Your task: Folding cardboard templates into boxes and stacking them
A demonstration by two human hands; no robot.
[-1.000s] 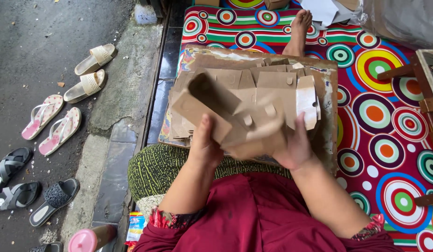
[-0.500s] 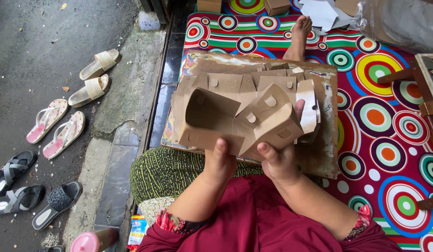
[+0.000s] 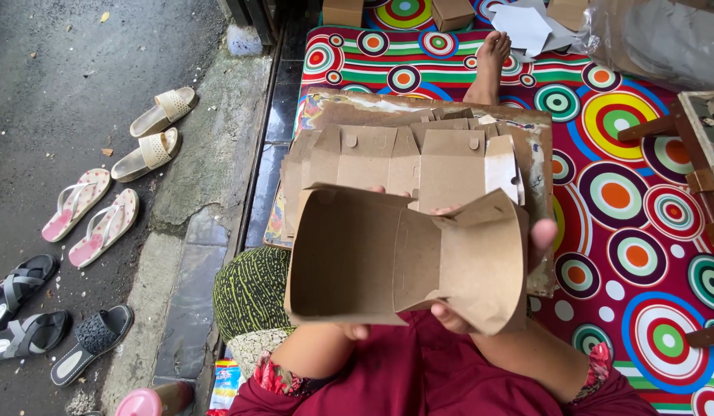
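The person holds a brown cardboard box (image 3: 403, 258) up in front of the lap with both hands, its open inside turned toward the camera. The box is half formed: one deep tray-like half on the left, a flap or lid half on the right, joined at a crease in the middle.

The left hand (image 3: 355, 331) is almost wholly hidden behind and under the box. Only a bit of finger shows below the bottom edge, and fingertips peek over the top rim, so the hand seems to wrap the back of the tray half; how tightly the fingers close cannot be told. The right hand (image 3: 536, 240) grips the right half: a thumb shows under the lower edge, and fingertips curl round the right side, clamped on the cardboard. Holding each half separately likely lets the walls stand square.

Just beyond the fingertips, a stack of flat box blanks (image 3: 407, 158) lies fanned on a worn board (image 3: 538, 146), near enough to take from without leaning. Past the board the person's bare foot (image 3: 492, 54) rests on a mat (image 3: 642, 223) of bright rings. Farther off lie two finished boxes (image 3: 453, 11) and loose paper (image 3: 526, 27).

Well to the left of the left hand, on the wet pavement (image 3: 56, 69), several pairs of sandals (image 3: 91, 216) are lined up.
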